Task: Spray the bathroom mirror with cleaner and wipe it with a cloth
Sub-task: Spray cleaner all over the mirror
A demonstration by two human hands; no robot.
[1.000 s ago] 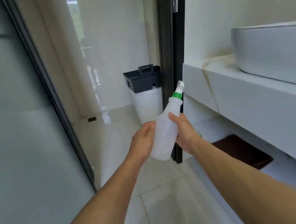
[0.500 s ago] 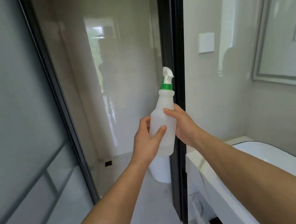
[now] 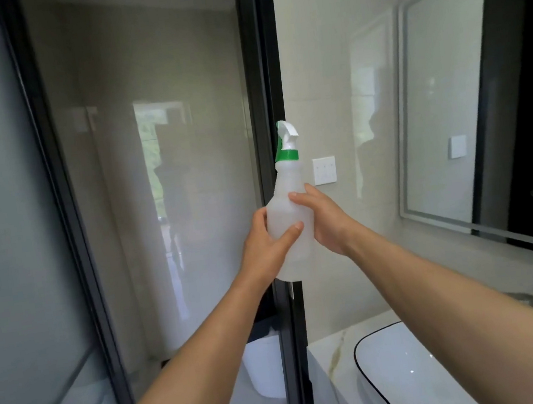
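A black door frame point(image 3: 254, 67) runs straight up behind the hands, with glossy beige wall tile point(image 3: 187, 178) off to their left. Just right of them there's a white wall switch point(image 3: 324, 170). Down below on the right, a white basin point(image 3: 400, 377) sits on a marble-look counter point(image 3: 328, 346).

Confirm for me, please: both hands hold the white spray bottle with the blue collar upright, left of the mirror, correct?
Not quite: the collar is green, not blue, as the head view shows. The rest stands: the left hand and the right hand both hold the white spray bottle upright, left of the mirror.
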